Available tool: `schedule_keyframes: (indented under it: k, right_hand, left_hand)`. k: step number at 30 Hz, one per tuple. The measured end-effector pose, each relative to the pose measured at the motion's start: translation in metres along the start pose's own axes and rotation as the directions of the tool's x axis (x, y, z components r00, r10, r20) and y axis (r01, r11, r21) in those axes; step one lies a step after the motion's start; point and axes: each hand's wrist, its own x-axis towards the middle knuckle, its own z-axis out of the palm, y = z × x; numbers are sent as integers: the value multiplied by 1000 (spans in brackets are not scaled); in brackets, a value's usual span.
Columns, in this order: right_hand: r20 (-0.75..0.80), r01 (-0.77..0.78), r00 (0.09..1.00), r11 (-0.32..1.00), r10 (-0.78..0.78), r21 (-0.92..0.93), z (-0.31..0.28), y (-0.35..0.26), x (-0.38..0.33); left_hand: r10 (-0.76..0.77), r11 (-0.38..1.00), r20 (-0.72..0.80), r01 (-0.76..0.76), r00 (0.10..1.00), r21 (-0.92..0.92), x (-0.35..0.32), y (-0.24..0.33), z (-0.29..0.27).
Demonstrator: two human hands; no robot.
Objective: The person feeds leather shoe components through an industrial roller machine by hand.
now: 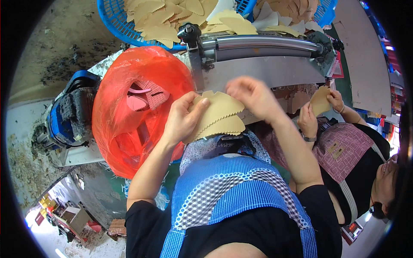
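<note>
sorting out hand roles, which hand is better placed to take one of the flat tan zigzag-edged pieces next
Probably the right hand: blurred, nothing visibly held, raised beside the flat tan zigzag-edged pieces, which the left hand grips.

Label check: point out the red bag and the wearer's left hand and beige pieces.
Red bag [148, 64]: head view, upper part of its film.
Left hand [180, 118]: head view, middle of the hand.
Beige pieces [218, 107]: head view, upper piece's broad face.
</note>
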Motion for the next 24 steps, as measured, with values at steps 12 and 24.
schedule_keyframes:
  k: [12, 24]
  right_hand:
    - [-198, 25, 980, 999, -32, -39, 3, -4, -30]
    - [-307, 102, 949, 990, -69, 93, 5, 5, -42]
  left_hand:
    - [-22, 948, 175, 76, 984, -309, 1, 14, 14]
    - [-64, 945, 249, 139, 966, -295, -15, 16, 8]
